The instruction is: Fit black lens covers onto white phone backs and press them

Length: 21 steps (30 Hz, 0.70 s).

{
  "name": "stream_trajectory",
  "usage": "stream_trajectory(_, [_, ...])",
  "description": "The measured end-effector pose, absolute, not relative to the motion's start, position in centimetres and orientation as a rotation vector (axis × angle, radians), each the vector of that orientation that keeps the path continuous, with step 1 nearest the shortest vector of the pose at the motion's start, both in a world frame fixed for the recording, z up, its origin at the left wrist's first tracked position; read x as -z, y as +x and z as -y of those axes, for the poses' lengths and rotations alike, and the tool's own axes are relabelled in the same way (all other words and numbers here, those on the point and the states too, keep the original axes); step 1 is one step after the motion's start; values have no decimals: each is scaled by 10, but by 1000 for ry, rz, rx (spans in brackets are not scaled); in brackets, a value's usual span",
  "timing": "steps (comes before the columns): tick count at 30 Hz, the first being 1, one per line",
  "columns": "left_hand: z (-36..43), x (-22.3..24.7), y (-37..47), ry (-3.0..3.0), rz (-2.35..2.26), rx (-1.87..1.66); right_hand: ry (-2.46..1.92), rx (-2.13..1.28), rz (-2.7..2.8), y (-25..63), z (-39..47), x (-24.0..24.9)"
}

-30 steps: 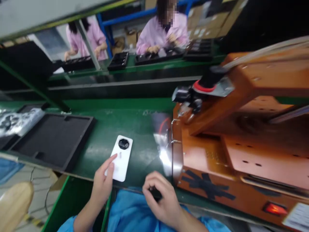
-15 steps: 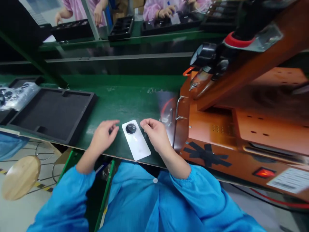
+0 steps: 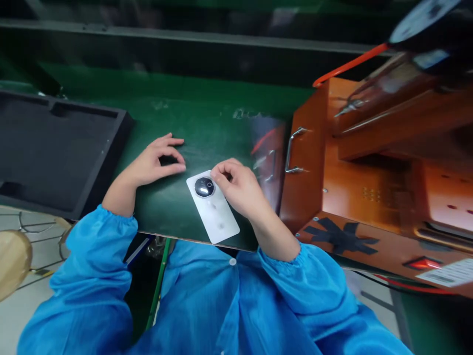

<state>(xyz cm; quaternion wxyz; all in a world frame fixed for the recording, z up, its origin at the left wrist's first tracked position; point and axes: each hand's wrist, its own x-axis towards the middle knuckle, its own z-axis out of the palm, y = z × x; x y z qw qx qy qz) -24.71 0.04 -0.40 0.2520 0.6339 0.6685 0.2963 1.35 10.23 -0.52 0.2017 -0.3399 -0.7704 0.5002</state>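
A white phone back [image 3: 218,217] with a dark eight-sided camera window lies flat on the green bench, tilted a little to the left. Whether it is a whole phone or only its cover, I cannot tell. My right hand [image 3: 240,190] is closed in a pinch, thumb against forefinger, at the top right corner beside the camera window. What sits between those fingertips, if anything, is too small to see. To the upper left of the phone, my left hand [image 3: 153,160] hovers with thumb and fingers apart, holding nothing and clear of the phone.
On the left a black foam tray [image 3: 55,153] lies on the green bench top [image 3: 207,128]. An orange machine [image 3: 310,167] with a metal handle fills the right side, its red switch [image 3: 423,263] lit. A wooden stool [image 3: 15,259] stands at lower left.
The view has tipped down and moved closer. My right hand has come from beside the phone to its top corner. My left hand has shifted farther up the bench, its fingers more spread.
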Motion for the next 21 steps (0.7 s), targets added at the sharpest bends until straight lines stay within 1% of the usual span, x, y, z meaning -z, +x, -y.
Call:
stream_trajectory(3, [-2, -2, -240, 1619, -1732, -1062, -876, -1365, 2211, 12, -101, 2])
stream_trajectory(5, [-2, -5, -234, 1597, -1669, -1135, -841, -1330, 2232, 12, -98, 2])
stream_trajectory(10, [-3, -6, -220, 1690, -1599, -1094, -807, -1240, 2246, 10, -93, 3])
stream_trajectory(13, [-3, -6, -217, 1718, -1603, -1068, -789, -1242, 2233, 8, -93, 5])
stream_trajectory(18, [-3, -5, -218, 1541, -1605, -1174, -856, -1199, 2024, 9, -95, 7])
stream_trajectory(21, [-3, -3, -220, 1474, -1592, -1222, -894, -1197, 1988, 9, -94, 3])
